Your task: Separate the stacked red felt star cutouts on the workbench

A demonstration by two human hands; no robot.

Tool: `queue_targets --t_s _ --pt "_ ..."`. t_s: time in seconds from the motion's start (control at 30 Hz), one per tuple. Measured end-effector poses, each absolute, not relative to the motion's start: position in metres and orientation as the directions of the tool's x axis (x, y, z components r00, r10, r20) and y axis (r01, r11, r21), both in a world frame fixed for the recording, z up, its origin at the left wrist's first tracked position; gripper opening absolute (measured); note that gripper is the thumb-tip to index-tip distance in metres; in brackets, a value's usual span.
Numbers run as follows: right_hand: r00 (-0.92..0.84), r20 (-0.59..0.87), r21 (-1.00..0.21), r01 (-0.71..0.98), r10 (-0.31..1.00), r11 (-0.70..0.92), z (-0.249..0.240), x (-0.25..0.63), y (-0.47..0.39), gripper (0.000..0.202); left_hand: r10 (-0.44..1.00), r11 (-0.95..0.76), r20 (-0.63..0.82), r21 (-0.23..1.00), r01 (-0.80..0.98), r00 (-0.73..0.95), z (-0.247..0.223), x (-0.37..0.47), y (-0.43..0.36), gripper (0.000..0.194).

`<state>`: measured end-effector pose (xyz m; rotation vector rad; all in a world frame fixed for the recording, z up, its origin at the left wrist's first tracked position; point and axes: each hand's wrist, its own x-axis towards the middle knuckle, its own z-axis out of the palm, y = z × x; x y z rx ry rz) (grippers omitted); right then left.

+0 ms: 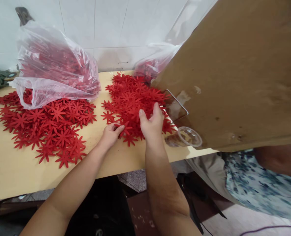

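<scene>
My left hand (111, 133) is pinched, thumb against fingers, on a red flower cutout (127, 128) at the near left edge of a loose pile of red flower cutouts (129, 96). Just to the right, my right hand (153, 125) is over the same pile with thumb and fingers apart; nothing shows between them, though its far fingertips are partly hidden. The cutouts are flat, with several narrow petals each. A second heap of red flower cutouts (47, 126) spreads over the table to the left of my hands.
A clear plastic bag (59, 70) full of red cutouts sits behind the left heap; another bag (157, 60) is at the back. A large brown cardboard panel (243, 75) leans at right, near a bent metal wire (178, 102) and clear plastic cup (190, 137). Another person's arm (279, 160) shows at right.
</scene>
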<state>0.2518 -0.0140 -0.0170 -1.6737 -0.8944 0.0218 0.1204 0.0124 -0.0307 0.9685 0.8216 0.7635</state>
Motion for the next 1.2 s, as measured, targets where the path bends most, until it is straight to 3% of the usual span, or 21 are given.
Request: queue_targets --t_s 0.07,0.17,0.23,0.37,0.5,0.63,0.77,0.83,0.9,1.0,1.1,1.2 --pt "0.638 0.449 -0.802 0.597 0.626 -0.033 -0.012 0.243 -0.023 0.057 0.853 0.350 -0.241 0.922 -0.164 0.463 -0.030 0.121 0.012 0.019" --pt "0.441 0.209 -0.906 0.423 0.873 0.004 -0.008 0.224 -0.036 0.046 0.869 0.318 -0.215 0.933 -0.169 0.446 -0.030 0.122 0.012 0.029" --pt "0.320 0.063 -0.959 0.280 0.945 -0.031 -0.010 0.216 -0.041 0.039 0.874 0.304 -0.197 0.935 -0.183 0.445 -0.031 0.120 0.012 0.033" --pt "0.394 0.062 -0.986 0.164 0.917 -0.004 -0.018 0.214 -0.039 0.030 0.841 0.315 -0.159 0.921 -0.230 0.517 -0.031 0.115 0.014 0.037" --pt "0.511 0.130 -0.984 0.173 0.850 0.047 -0.023 0.219 -0.033 0.025 0.823 0.344 -0.144 0.897 -0.280 0.550 -0.029 0.113 0.014 0.023" --pt "0.661 0.159 -0.983 0.175 0.734 0.056 -0.025 0.230 -0.027 0.032 0.812 0.361 -0.189 0.906 -0.221 0.553 -0.028 0.115 0.014 0.016" --pt "0.720 0.348 -0.901 0.435 0.600 0.000 -0.022 0.241 -0.026 0.056 0.816 0.352 -0.223 0.924 -0.151 0.534 -0.029 0.117 0.014 0.015" --pt "0.656 0.442 -0.814 0.580 0.612 -0.033 -0.018 0.239 -0.029 0.058 0.829 0.314 -0.206 0.941 -0.127 0.520 -0.031 0.119 0.014 0.020" --pt "0.573 0.397 -0.821 0.571 0.717 -0.002 -0.014 0.232 -0.033 0.051 0.839 0.266 -0.170 0.957 -0.118 0.517 -0.034 0.120 0.014 0.026" --pt "0.410 0.149 -0.943 0.334 0.900 0.004 -0.012 0.218 -0.037 0.043 0.850 0.219 -0.123 0.967 -0.130 0.513 -0.037 0.121 0.013 0.027" --pt "0.341 0.011 -0.982 0.179 0.940 -0.054 -0.014 0.212 -0.036 0.038 0.863 0.195 -0.098 0.970 -0.148 0.496 -0.036 0.119 0.011 0.026" --pt "0.391 0.053 -0.993 0.115 0.919 0.008 -0.016 0.216 -0.032 0.028 0.850 0.210 -0.085 0.960 -0.186 0.520 -0.031 0.115 0.010 0.030"
